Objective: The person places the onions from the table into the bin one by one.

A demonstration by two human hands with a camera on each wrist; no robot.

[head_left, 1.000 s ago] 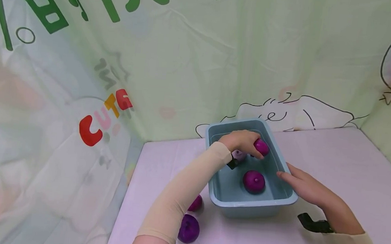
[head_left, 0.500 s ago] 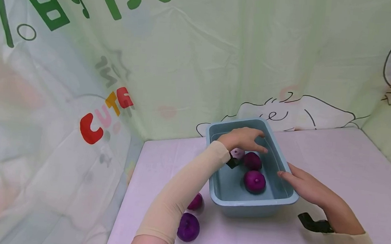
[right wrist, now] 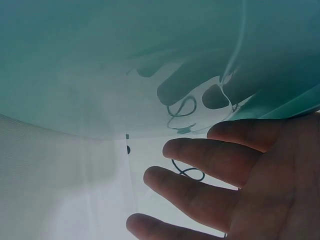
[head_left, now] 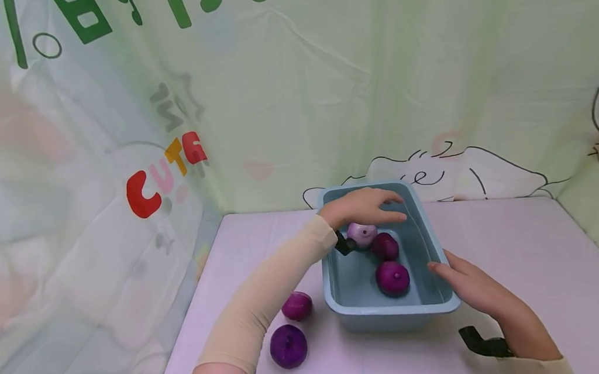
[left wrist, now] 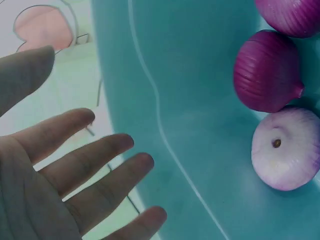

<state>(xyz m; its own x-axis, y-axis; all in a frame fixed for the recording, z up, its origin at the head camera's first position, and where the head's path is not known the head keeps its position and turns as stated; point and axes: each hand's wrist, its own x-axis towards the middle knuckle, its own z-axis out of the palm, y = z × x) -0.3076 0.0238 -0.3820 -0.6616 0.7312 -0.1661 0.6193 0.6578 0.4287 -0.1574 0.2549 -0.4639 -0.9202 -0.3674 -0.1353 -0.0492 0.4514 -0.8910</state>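
My left hand (head_left: 366, 207) hovers over the far part of a blue plastic tub (head_left: 384, 321), fingers spread and holding nothing. Three red onions lie inside: a pale onion (head_left: 362, 235) below that hand, a dark onion (head_left: 385, 246) beside it, and a purple onion (head_left: 392, 278) nearer the front. The left wrist view shows the bare palm (left wrist: 30, 200) apart from the onions. At the tub's right rim rests my right hand (head_left: 473, 286), thumb over the edge. In the right wrist view its straight fingers (right wrist: 195, 200) lie along the outer wall.
Two more onions sit on the table left of the tub, a magenta onion (head_left: 298, 306) and a darker purple onion (head_left: 288, 346) nearer me. A pale printed curtain (head_left: 286, 92) hangs behind the pinkish-white tablecloth (head_left: 253, 242).
My left hand has let go of an onion, which now lies among the others in the tub. That hand has lifted and drawn slightly left. The right hand stays at the rim.
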